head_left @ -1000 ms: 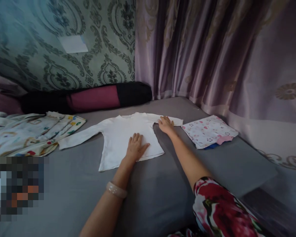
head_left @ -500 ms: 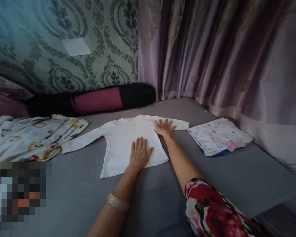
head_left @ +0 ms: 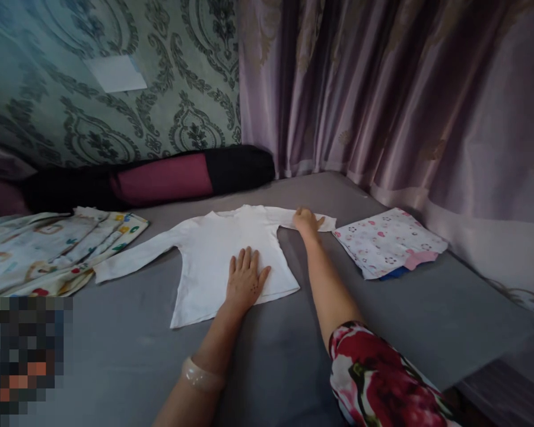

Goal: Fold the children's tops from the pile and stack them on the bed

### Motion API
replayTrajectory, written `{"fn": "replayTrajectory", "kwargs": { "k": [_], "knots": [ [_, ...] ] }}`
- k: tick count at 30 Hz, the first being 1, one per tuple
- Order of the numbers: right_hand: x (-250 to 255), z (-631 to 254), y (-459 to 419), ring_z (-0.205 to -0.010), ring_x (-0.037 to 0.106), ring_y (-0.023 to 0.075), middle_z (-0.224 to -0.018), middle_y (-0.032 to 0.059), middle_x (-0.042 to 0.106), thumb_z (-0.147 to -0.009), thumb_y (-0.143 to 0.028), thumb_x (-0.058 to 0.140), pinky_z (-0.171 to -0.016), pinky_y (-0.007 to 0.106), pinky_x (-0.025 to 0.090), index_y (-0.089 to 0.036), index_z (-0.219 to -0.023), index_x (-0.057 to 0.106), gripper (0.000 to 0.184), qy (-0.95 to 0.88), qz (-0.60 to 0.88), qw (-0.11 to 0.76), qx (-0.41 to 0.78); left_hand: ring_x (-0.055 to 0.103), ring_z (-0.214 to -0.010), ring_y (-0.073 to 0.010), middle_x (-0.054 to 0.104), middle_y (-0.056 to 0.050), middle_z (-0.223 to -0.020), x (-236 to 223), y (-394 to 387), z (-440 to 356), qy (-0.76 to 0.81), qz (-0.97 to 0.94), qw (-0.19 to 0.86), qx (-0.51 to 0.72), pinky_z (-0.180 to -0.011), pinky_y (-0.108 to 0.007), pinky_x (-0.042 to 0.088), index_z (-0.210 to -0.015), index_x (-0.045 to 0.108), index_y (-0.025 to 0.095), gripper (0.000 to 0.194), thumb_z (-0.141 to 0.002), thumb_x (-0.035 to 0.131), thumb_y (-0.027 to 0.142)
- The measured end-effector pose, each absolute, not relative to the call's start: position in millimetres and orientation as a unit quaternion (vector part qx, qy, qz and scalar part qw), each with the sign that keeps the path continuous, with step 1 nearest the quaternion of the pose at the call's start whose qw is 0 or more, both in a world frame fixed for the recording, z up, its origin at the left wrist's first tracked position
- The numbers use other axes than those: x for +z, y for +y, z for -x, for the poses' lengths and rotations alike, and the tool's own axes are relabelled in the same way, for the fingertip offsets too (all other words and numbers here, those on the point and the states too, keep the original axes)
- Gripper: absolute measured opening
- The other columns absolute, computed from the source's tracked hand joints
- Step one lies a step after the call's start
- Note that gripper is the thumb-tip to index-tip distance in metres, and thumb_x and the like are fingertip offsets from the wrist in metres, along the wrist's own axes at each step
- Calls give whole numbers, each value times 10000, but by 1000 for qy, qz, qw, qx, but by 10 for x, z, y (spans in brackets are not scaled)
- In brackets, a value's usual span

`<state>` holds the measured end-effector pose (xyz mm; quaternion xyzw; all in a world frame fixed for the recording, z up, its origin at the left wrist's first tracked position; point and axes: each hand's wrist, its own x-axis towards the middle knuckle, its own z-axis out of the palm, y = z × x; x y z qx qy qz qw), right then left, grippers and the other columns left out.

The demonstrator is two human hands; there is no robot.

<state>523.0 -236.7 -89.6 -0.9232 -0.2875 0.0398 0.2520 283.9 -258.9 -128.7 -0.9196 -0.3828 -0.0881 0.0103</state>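
A white long-sleeved shirt [head_left: 209, 255] lies spread flat on the grey bed sheet [head_left: 129, 350], its neckline facing away from me and both sleeves stretched out sideways. My left hand [head_left: 247, 279] rests palm down on the lower right part of the shirt body, fingers straight. On the right sleeve, my right hand [head_left: 308, 222] has its fingers curled over the fabric, partly hiding the middle of that sleeve. The cuff of this sleeve reaches close to a folded white cloth with a pink print [head_left: 389, 243].
Patterned cream clothes [head_left: 48, 249] lie in a pile on the left, beside the left cuff. A long black and maroon bolster [head_left: 164, 178] runs along the wallpapered wall. Purple curtains [head_left: 365, 101] hang at the right. A blurred patch covers the lower left corner.
My right hand has slid outward along the right sleeve, and its spread fingers have curled in. My left hand stays on the shirt. The view has shifted slightly.
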Motion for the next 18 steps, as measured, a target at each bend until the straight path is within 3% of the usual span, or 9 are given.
{"fn": "replayTrajectory", "kwargs": {
  "k": [4, 7, 11, 18],
  "knots": [
    [-926, -5430, -2534, -1284, 432, 334, -1286, 220, 558, -877, -146, 380, -1065, 622, 217, -91, -1168, 621, 381, -212, 935, 274, -74, 341, -1413, -308, 379, -155, -1520, -1288, -2594, -2840, -383, 919, 7, -93, -1152, -504, 280, -1420, 460, 121, 624, -975, 293, 526],
    [-953, -5510, -2605, -1310, 368, 385, -1350, 262, 480, -849, -167, 444, -1027, 625, 269, -65, -1221, 582, 410, -167, 954, 243, -56, 332, -1417, -312, 369, -161, -1524, -1291, -2599, -2842, -382, 919, 5, -93, -1152, -509, 277, -1424, 452, 112, 631, -976, 291, 525],
    [-976, -5561, -2600, -1275, 403, 382, -1347, 252, 483, -841, -190, 470, -1031, 569, 293, -50, -1261, 550, 450, -155, 966, 206, 3, 315, -1425, -314, 358, -172, -1527, -1291, -2596, -2847, -383, 919, -5, -89, -1154, -516, 273, -1431, 440, 99, 641, -975, 296, 525],
    [-985, -5593, -2565, -1221, 470, 346, -1284, 207, 551, -854, -121, 445, -970, 482, 392, -61, -1250, 559, 417, -205, 962, 182, 0, 316, -1423, -318, 376, -175, -1519, -1268, -2594, -2845, -380, 921, -12, -90, -1150, -519, 278, -1432, 439, 100, 638, -977, 298, 525]
  ]
}}
